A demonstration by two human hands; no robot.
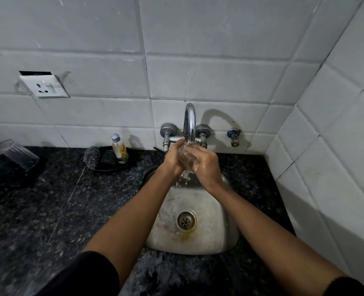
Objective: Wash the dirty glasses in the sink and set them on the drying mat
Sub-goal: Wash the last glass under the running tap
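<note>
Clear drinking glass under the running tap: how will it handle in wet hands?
Likely slippery: the clear drinking glass is under running water from the chrome tap and the left hand and right hand look wet. Probably fragile: it could break if dropped into the steel sink. Both hands wrap it, so it seems light.

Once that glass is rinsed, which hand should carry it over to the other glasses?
Probably the left hand. Both hands grip the glass under the tap, but the washed glass lies at the far left of the counter, on the left hand's side; the right hand would have to cross over.
</note>
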